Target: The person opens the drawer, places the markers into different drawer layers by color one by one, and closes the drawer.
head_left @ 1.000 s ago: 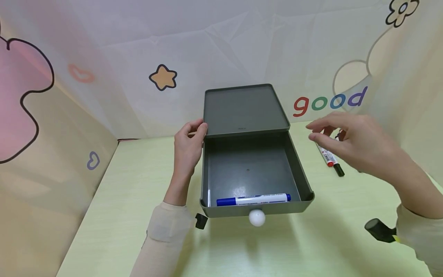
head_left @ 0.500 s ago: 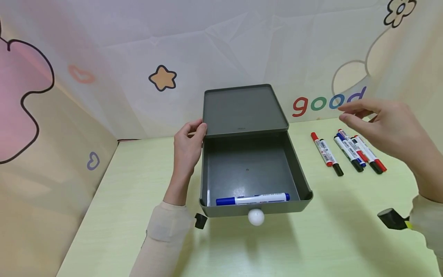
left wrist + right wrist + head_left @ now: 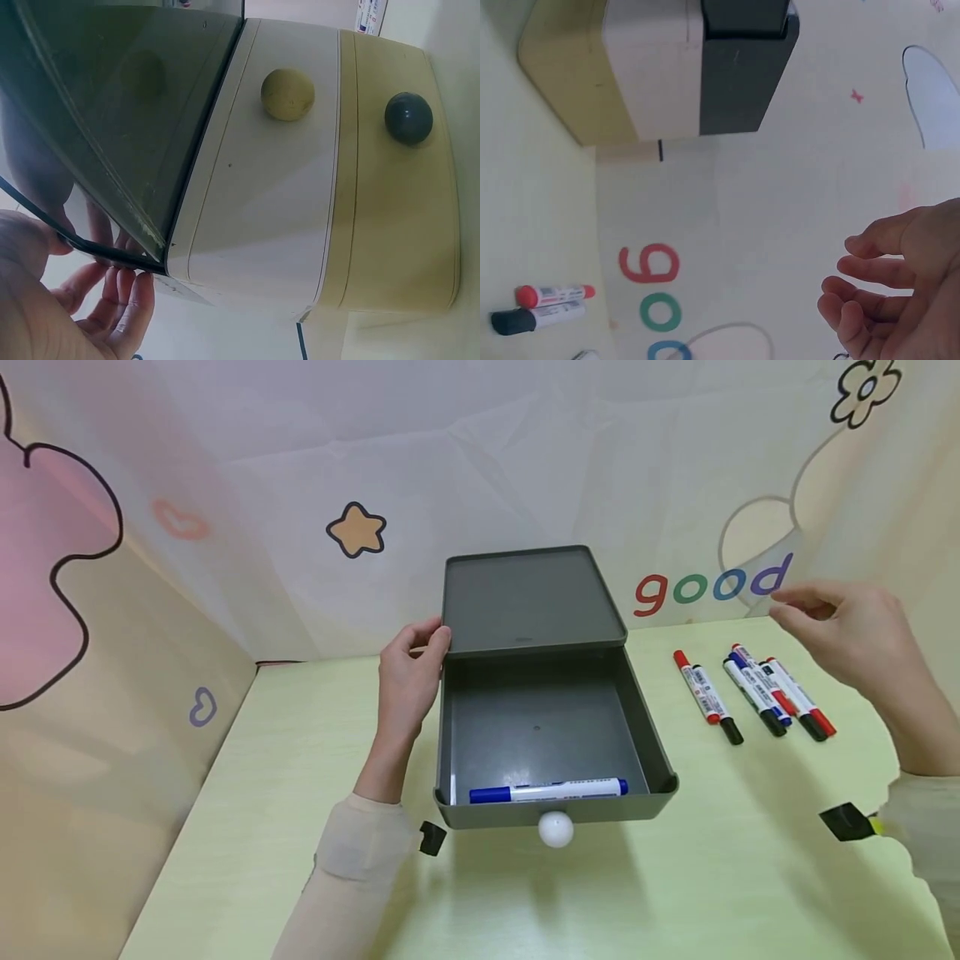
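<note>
A small drawer cabinet (image 3: 532, 602) stands on the table with its grey top drawer (image 3: 536, 714) pulled out toward me. Inside, along the drawer's front wall, lies a blue-capped marker (image 3: 547, 791). My left hand (image 3: 407, 672) grips the cabinet's left edge by the lid, thumb on the near side. In the left wrist view its fingers (image 3: 131, 311) touch the side of the cabinet. My right hand (image 3: 855, 631) hovers over the table's right side, fingers loosely bent and holding nothing. Below and left of it lie several red, black and blue markers (image 3: 757, 693).
Under the grey drawer sit a white drawer (image 3: 262, 187) with a yellow knob and a yellow drawer (image 3: 397, 225) with a dark knob, both closed. A white knob (image 3: 556, 830) sticks out in front. A printed curtain (image 3: 487, 468) stands right behind the cabinet.
My right hand has moved right, away from the cabinet, and uncovered the markers on the table. My left hand, the open drawer and the blue-capped marker have stayed in place.
</note>
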Available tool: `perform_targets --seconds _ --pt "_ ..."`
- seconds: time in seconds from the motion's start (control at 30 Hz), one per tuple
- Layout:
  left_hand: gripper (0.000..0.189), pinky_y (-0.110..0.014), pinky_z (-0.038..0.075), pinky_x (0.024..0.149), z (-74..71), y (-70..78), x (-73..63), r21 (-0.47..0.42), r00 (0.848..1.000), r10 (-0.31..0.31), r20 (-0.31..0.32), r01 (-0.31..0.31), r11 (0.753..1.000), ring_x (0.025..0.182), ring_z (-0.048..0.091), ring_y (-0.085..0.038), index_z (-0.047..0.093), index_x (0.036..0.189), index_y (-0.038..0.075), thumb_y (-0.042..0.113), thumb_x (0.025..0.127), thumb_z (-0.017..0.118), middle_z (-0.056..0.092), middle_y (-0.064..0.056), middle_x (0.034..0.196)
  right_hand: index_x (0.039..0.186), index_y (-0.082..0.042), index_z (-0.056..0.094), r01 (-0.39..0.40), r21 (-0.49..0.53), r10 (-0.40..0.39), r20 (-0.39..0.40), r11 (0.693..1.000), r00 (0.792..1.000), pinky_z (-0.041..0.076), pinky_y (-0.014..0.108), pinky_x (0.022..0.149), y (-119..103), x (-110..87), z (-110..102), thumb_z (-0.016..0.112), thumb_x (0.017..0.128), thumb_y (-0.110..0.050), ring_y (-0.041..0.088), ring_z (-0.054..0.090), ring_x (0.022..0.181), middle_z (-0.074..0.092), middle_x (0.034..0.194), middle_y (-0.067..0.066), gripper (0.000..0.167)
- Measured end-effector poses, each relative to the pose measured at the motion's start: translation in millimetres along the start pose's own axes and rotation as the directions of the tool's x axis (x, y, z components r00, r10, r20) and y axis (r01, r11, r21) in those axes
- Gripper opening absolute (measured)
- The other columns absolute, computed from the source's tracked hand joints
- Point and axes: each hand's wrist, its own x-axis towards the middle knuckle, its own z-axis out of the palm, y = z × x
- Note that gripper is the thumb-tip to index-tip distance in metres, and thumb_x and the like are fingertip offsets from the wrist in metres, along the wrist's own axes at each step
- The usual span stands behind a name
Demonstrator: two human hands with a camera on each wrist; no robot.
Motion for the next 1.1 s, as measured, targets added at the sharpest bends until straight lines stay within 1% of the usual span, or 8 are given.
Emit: perform_targets --seconds 0.13,0.23,0.37,0.5,0.67,0.83,0.97,1.1 --pt "0.033 -0.03 0.057 0.076 0.5 0.8 0.2 0.007 1.0 -0.002 0.001 0.002 1.0 0.091 0.062 -0.021 0.072 0.129 0.009 0.027 0.102 0.065 0.069 -0.008 0.11 0.125 0.007 0.068 -0.057 0.006 0.057 0.014 0.998 0.998 0.048 0.02 0.052 18 6.5 8 0.056 0.105 -0.03 0.022 0.054 0.083 0.067 0.111 0.03 0.043" --pt "0.034 -0.03 0.057 0.076 0.9 1.6 -0.2 0.008 1.0 0.002 0.005 -0.002 1.0 0.09 0.062 -0.021 0.072 0.129 0.009 0.028 0.102 0.065 0.069 -0.008 0.11 0.127 0.008 0.065 -0.098 0.017 0.098 0.039 0.995 0.994 0.048 0.021 0.053 34 10.1 14 0.054 0.106 -0.03 0.034 0.054 0.091 0.064 0.115 0.034 0.045" --pt "0.033 -0.031 0.057 0.076 1.1 1.7 -0.8 0.013 1.0 0.003 0.005 -0.003 1.0 0.09 0.062 -0.021 0.072 0.128 0.01 0.029 0.102 0.066 0.069 -0.007 0.109 0.127 0.01 0.064 -0.149 0.015 0.148 0.069 0.989 0.987 0.048 0.024 0.056 53 14.9 22 0.051 0.107 -0.029 0.042 0.053 0.099 0.062 0.121 0.037 0.046" --pt "0.034 -0.031 0.056 0.076 0.9 1.2 -1.0 0.017 1.0 0.004 0.002 -0.004 1.0 0.091 0.062 -0.021 0.072 0.129 0.01 0.03 0.102 0.066 0.069 -0.007 0.109 0.128 0.012 0.062 -0.172 0.013 0.17 0.113 0.985 0.979 0.048 0.028 0.058 69 18.1 29 0.05 0.107 -0.03 0.045 0.051 0.103 0.057 0.127 0.038 0.049" --pt "0.036 -0.03 0.056 0.075 0.4 1.2 -1.6 0.018 1.0 0.004 0.006 -0.004 1.0 0.091 0.06 -0.021 0.071 0.13 0.01 0.032 0.102 0.065 0.068 -0.007 0.11 0.128 0.014 0.061 -0.209 -0.001 0.206 0.166 0.978 0.964 0.046 0.033 0.056 86 20.1 39 0.05 0.106 -0.027 0.04 0.048 0.096 0.058 0.124 0.038 0.048" --pt "0.036 -0.031 0.056 0.075 0.1 1.5 -2.0 0.016 1.0 0.003 0.004 -0.003 1.0 0.091 0.06 -0.021 0.071 0.13 0.01 0.033 0.102 0.065 0.067 -0.008 0.109 0.128 0.016 0.06 -0.235 -0.025 0.236 0.188 0.972 0.954 0.044 0.039 0.062 100 21.8 49 0.051 0.106 -0.022 0.041 0.046 0.096 0.057 0.122 0.038 0.045" --pt "0.036 -0.031 0.056 0.076 0.0 1.3 -1.8 0.008 1.0 0.0 0.001 0.0 1.0 0.091 0.06 -0.021 0.071 0.129 0.01 0.033 0.102 0.065 0.067 -0.008 0.109 0.126 0.016 0.061 -0.258 -0.041 0.261 0.19 0.965 0.946 0.042 0.041 0.063 108 23.5 57 0.052 0.105 -0.02 0.039 0.047 0.092 0.061 0.109 0.033 0.042" --pt "0.036 -0.032 0.056 0.076 -0.2 1.7 -1.8 0.01 1.0 0.0 -0.002 0.0 1.0 0.091 0.06 -0.021 0.072 0.129 0.011 0.034 0.102 0.065 0.068 -0.007 0.108 0.125 0.017 0.061 -0.286 -0.045 0.289 0.205 0.957 0.935 0.043 0.04 0.063 112 24.4 63 0.053 0.104 -0.017 0.039 0.046 0.091 0.06 0.098 0.026 0.041"
